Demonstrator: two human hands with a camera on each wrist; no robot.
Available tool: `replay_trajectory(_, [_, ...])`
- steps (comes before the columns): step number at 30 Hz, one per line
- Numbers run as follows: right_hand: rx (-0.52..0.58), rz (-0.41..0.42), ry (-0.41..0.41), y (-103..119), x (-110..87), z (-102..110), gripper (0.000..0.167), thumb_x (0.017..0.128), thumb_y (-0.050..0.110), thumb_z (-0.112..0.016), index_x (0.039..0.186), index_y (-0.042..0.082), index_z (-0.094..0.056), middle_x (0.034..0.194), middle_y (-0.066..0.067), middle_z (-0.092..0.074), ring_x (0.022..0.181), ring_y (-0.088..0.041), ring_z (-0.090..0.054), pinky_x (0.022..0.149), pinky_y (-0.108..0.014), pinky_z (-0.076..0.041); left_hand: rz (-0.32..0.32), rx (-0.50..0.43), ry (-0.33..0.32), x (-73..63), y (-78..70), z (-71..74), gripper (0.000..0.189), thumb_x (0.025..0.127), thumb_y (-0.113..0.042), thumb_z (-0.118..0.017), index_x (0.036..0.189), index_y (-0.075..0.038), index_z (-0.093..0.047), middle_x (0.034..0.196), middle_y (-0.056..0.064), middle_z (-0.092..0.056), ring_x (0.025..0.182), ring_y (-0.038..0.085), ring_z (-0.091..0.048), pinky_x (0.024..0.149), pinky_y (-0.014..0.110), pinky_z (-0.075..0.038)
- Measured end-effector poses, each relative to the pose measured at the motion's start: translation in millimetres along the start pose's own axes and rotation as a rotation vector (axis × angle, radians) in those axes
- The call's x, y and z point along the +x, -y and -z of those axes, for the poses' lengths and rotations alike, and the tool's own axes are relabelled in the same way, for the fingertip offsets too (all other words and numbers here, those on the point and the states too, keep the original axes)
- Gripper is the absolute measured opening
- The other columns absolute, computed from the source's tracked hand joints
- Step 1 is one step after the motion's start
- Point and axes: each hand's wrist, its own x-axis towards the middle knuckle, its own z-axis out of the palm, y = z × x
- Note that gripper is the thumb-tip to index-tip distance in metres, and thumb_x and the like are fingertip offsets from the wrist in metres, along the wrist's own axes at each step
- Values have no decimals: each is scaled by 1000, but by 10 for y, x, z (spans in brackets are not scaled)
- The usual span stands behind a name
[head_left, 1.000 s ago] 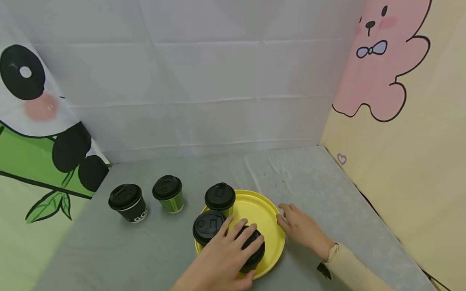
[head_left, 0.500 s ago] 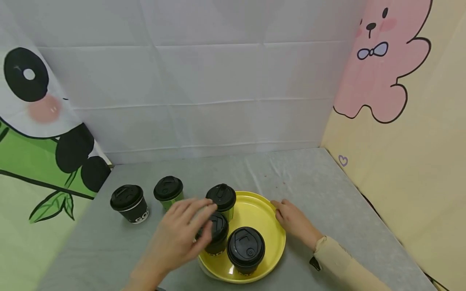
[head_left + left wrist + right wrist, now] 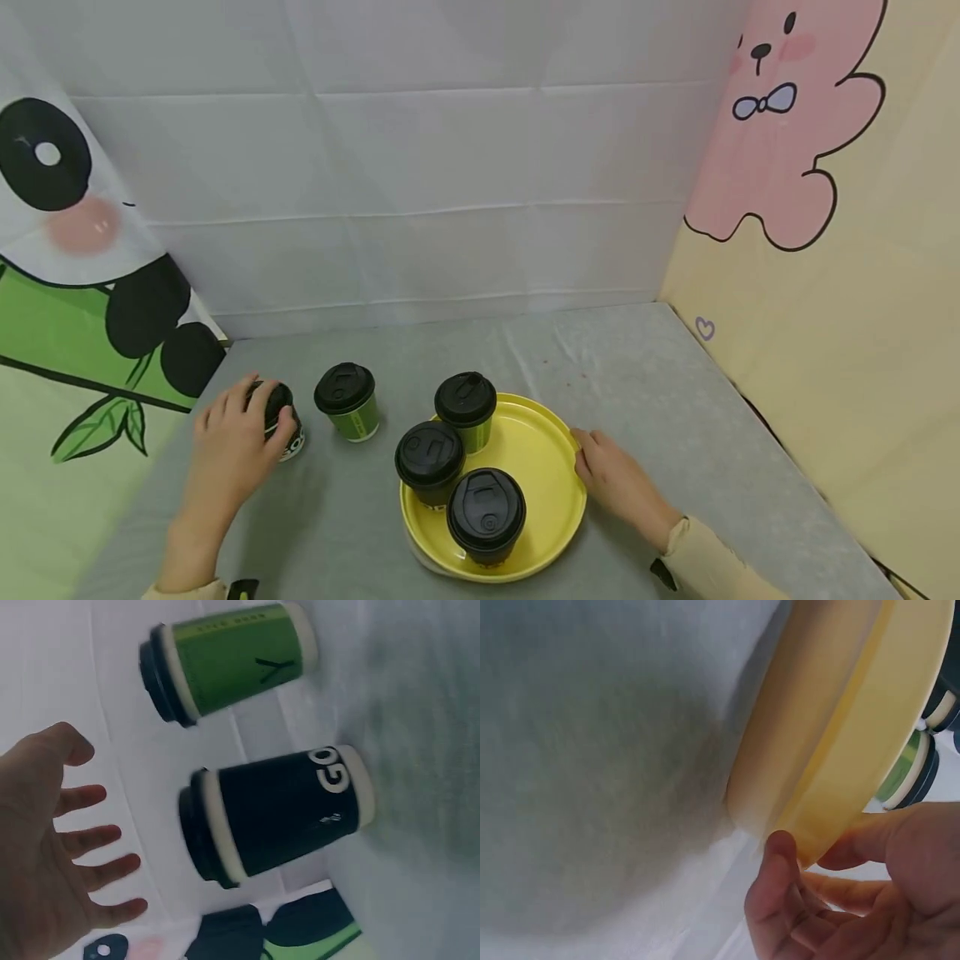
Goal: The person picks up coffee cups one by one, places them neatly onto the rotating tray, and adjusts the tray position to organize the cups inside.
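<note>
My left hand (image 3: 236,442) reaches over a dark paper cup (image 3: 289,814) with a black lid and white "GO" lettering. In the left wrist view its fingers are spread, apart from the lid. A green cup (image 3: 356,417) with a black lid stands beside the dark one. My right hand (image 3: 618,483) pinches the right rim of a round yellow plate (image 3: 551,492), thumb and fingers on its edge. On the plate stand three lidded cups: a green one (image 3: 476,435) at the back, a dark one (image 3: 429,454) at the left and another dark one (image 3: 487,517) in front.
A grey cloth (image 3: 600,358) covers the table. A white sheet (image 3: 450,167) hangs behind it. Side panels carry a panda drawing (image 3: 82,225) on the left and a pink bear (image 3: 787,158) on the right.
My left hand has left the front cup on the plate and swung left to the dark cup. My right hand has closed on the plate's rim; the plate and its cups have turned slightly clockwise.
</note>
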Motion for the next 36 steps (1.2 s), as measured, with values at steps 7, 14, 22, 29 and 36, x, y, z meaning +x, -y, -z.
replay_trajectory(7, [13,40,-3,53,-215,20,51,96,2,-61,143,-8,-48,116,-20,-66,87,-19,-64,65,-30,-51,207,41,294,-162,224,-122,59,96,-39,-62,137,2,-51,144,36,-39,120,62,-39,84,78,-34])
replay_trajectory(14, [38,-37,60,126,-356,31,61,95,10,-62,148,-9,-40,96,-4,-65,73,-7,-55,59,-26,-46,128,94,216,-234,274,-234,73,83,-29,-78,142,2,-49,131,37,-46,113,66,-41,79,78,-36])
replay_trajectory(22, [115,-55,180,148,-390,42,81,89,19,-67,153,-10,-27,67,12,-45,51,-2,-38,47,-23,-35,87,24,150,-267,319,-273,69,77,-11,-80,135,10,-49,128,47,-34,107,70,-40,75,76,-41])
replay_trajectory(29, [117,-78,196,160,-400,67,74,90,21,-65,150,-10,-34,66,12,-46,51,-2,-37,46,-23,-33,5,21,34,-242,364,-289,63,70,0,-82,125,11,-54,129,50,-40,100,70,-44,75,76,-40])
replay_trajectory(36, [102,-96,188,184,-430,53,78,89,21,-65,152,-8,-30,68,12,-46,49,-2,-37,45,-23,-33,84,-99,34,-251,376,-267,69,65,-8,-85,124,6,-52,124,45,-35,100,63,-44,73,73,-41])
